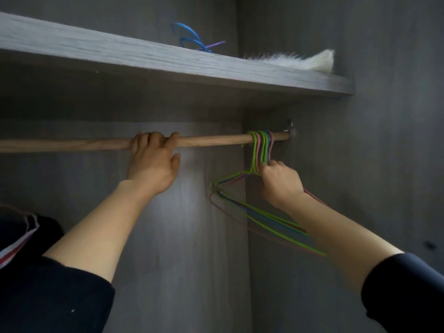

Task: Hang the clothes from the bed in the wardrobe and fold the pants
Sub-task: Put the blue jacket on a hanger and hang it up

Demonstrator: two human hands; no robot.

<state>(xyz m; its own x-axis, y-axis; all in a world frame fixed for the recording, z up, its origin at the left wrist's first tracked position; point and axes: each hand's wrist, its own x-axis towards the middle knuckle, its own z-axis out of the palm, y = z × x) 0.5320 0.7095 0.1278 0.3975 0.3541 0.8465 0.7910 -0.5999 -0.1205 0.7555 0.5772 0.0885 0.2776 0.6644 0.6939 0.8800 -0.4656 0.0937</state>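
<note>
While the left hand (153, 162) grips the rod (211, 140) well apart to the left, the right hand (280, 181) is nearer to the hangers (260, 150), its fingers (265, 168) pinching their necks just under the rod's right end, where the hooks sit across it.
</note>
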